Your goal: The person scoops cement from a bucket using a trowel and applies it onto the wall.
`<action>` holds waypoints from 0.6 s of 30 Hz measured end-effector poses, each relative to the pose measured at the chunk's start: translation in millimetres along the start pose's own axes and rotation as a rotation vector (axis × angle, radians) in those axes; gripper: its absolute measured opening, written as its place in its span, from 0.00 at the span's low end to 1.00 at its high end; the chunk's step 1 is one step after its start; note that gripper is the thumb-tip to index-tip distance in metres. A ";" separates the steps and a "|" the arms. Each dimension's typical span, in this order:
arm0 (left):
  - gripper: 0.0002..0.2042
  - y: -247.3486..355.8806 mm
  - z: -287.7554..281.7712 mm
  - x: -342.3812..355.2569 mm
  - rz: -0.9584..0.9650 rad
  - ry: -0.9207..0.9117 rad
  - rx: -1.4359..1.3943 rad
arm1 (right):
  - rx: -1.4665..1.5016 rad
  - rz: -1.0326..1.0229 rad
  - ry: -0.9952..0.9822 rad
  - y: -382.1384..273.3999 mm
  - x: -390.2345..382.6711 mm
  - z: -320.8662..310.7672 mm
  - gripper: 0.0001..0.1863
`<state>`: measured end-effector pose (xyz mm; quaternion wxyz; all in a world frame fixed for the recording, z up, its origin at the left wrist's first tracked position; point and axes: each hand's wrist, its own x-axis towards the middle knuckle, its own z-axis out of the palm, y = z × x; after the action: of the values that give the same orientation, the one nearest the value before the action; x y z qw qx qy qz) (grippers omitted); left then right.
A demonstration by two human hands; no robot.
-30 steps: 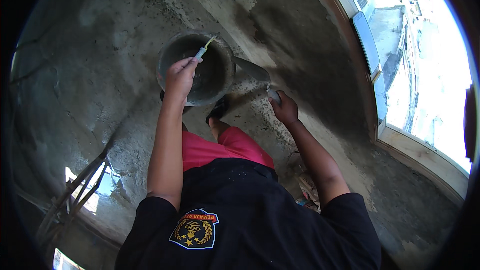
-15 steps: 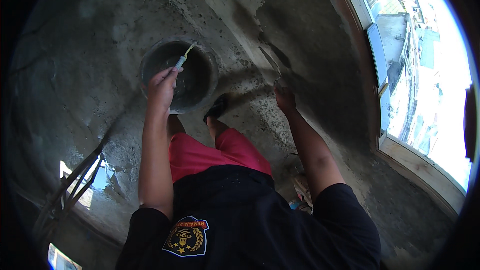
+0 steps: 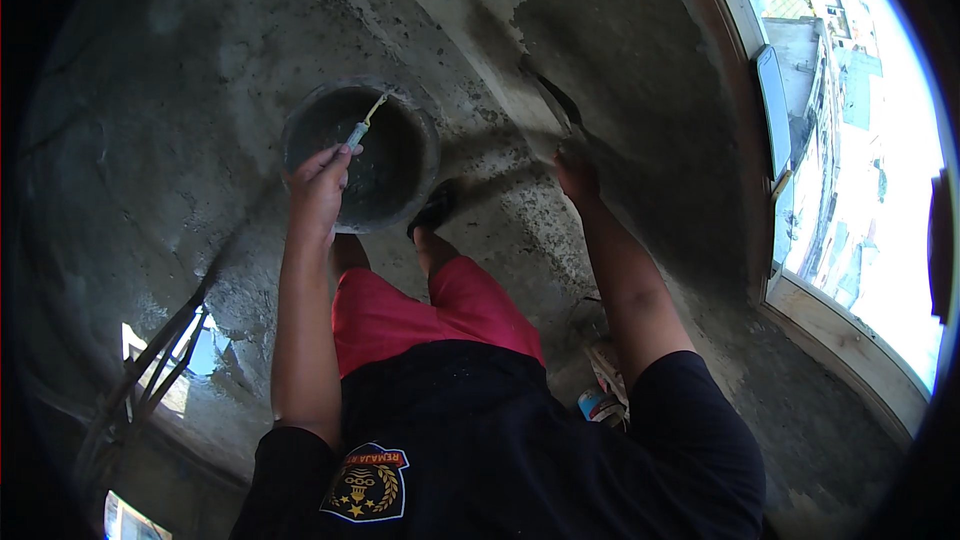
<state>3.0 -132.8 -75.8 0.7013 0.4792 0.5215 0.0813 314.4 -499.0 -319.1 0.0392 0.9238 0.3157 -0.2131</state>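
Over the bucket [image 3: 408,165], in the head view, the left hand [image 3: 322,177] is closed round the pale handle of a small tool [image 3: 358,132]. Thumb on top; thin yellowish end points up and right, across the bucket mouth. Hand overlaps the near-left part of the rim; can't tell from here if it touches.

Right hand [image 3: 577,177], well apart to the right, is wrapped round the handle end of a trowel [image 3: 558,100]. Grip's in shade, finger detail unclear. Dark blade runs up-left from the fist, seen nearly edge-on, in front of the grey wall [image 3: 630,70]. Blade on wall or clear of it: can't tell.

Bucket is round and grey, ahead of the person's legs, dark inside; contents too dim to read. One dark shoe [image 3: 432,208] shows just beside it, lower right. Concrete floor [image 3: 170,190] is rough and patchy.

Person wears red shorts [image 3: 430,315] and a black shirt [image 3: 480,440] with a crest patch [image 3: 364,485]. Blue-and-white container [image 3: 598,405] near the right elbow, partly hidden. Long thin poles [image 3: 165,365] at lower left. Window frame [image 3: 850,325] at right, glaring daylight outside.
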 end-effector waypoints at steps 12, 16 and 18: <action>0.12 -9.0 1.5 -1.8 -0.037 -0.018 -0.035 | 0.340 0.409 -0.355 -63.7 -1.9 -81.1 0.18; 0.12 -10.2 9.0 2.0 -0.039 -0.053 -0.035 | 0.269 0.226 -0.102 -42.6 -1.4 -64.8 0.21; 0.12 -13.4 1.3 1.1 -0.037 -0.033 -0.021 | 0.557 0.617 -0.277 -70.9 0.8 -71.1 0.27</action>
<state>-0.6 -140.0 -86.7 0.7164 0.4632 0.5176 0.0657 298.7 -427.3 -250.5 -0.1078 0.9128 -0.0528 -0.3903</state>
